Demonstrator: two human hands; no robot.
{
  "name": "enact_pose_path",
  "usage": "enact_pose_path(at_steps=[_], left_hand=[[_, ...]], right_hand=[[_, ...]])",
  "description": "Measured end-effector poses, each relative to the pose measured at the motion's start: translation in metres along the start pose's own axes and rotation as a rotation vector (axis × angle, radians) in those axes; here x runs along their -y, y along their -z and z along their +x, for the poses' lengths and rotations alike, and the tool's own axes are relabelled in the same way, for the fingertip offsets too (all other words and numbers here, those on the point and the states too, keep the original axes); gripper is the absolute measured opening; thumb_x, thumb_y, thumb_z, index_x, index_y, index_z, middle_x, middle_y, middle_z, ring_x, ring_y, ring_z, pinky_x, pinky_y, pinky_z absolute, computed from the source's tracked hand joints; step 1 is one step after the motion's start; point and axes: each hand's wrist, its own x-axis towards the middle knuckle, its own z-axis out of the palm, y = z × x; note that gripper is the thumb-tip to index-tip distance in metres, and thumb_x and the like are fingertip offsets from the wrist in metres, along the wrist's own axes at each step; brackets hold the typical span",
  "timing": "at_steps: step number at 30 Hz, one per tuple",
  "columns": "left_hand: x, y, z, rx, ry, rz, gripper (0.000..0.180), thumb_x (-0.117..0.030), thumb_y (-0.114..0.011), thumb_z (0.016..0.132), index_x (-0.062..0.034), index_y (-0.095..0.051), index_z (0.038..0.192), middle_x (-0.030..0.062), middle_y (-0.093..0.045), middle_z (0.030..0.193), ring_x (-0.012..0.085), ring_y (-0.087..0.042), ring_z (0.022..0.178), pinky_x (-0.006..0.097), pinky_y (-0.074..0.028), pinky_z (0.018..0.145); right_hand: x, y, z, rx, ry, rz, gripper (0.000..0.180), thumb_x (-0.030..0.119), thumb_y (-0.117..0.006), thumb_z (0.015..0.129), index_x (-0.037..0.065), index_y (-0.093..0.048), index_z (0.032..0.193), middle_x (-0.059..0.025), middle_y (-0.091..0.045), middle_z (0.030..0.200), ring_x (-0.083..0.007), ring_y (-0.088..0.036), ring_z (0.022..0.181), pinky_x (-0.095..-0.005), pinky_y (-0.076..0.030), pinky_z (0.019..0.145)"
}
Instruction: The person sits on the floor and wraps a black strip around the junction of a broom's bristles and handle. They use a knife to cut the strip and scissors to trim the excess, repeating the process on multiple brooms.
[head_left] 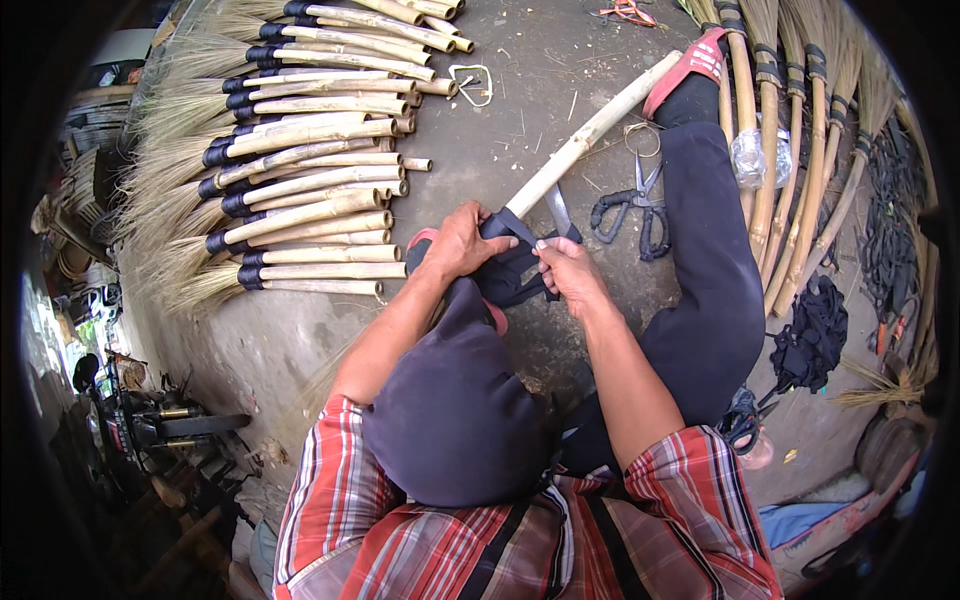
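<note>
Broom-lined concrete floor [530, 90]

Soft, even daylight falls across the concrete floor [520, 110], casting only faint shadows and no glare. The centre is sharp, while the fisheye lens bends the broom handles [310, 190] toward the rim. A black vignette rings the frame; the near left lies dim.

floor [520, 80]: grey concrete, littered | light: daylight | finished brooms [300, 150] stacked left
</note>
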Motion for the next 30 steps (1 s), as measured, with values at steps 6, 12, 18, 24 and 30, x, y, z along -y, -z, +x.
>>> enact_pose_path(at_steps=[6,12,18,24,30], left_hand=[[0.007,-0.021,-0.020,-0.303,-0.155,0.259,0.072,-0.042,-0.080,0.091,0.0050,-0.053,0.137,0.0272,-0.063,0.124,0.0423,-0.068,0.108,0.049,-0.055,0.097],[0.017,-0.034,-0.010,-0.318,-0.087,0.369,0.064,-0.044,-0.080,0.091,0.0001,-0.055,0.132,0.0235,-0.069,0.114,0.0439,-0.071,0.105,0.050,-0.058,0.091],[0.012,-0.007,0.009,-0.002,0.062,0.338,0.062,-0.038,-0.083,0.087,0.0011,-0.059,0.128,0.0266,-0.074,0.106,0.0452,-0.074,0.102,0.052,-0.058,0.089],[0.026,0.006,0.018,0.462,0.077,-0.389,0.041,-0.025,-0.081,0.088,-0.0013,-0.066,0.117,0.0099,-0.075,0.089,0.0209,-0.073,0.080,0.036,-0.057,0.072],[0.046,-0.006,0.025,0.646,0.183,-0.782,0.040,-0.030,-0.084,0.090,-0.0011,-0.070,0.113,0.0044,-0.073,0.091,0.0137,-0.069,0.080,0.029,-0.056,0.077]], right_hand=[[0.006,-0.020,0.007,-0.027,0.023,-0.035,0.019,0.025,-0.064,0.107,0.009,-0.067,0.098,0.0036,-0.057,0.073,-0.0054,-0.047,0.057,-0.0235,-0.037,0.050],[0.000,-0.035,0.019,0.003,0.145,-0.110,0.014,0.021,-0.062,0.108,0.008,-0.065,0.102,0.0039,-0.056,0.077,-0.0042,-0.047,0.062,-0.0226,-0.038,0.055],[-0.016,-0.030,0.017,-0.004,0.272,-0.145,0.013,0.020,-0.062,0.107,0.009,-0.064,0.101,0.0057,-0.053,0.077,-0.0030,-0.044,0.064,-0.0230,-0.035,0.056],[-0.021,-0.015,0.027,-0.006,0.216,-0.150,0.013,0.021,-0.065,0.106,0.010,-0.065,0.099,0.0070,-0.052,0.075,-0.0031,-0.042,0.063,-0.0241,-0.033,0.055],[-0.032,-0.019,0.052,-0.030,0.190,-0.250,0.016,0.023,-0.066,0.106,0.009,-0.065,0.097,0.0077,-0.055,0.074,-0.0035,-0.043,0.061,-0.0251,-0.035,0.054]])
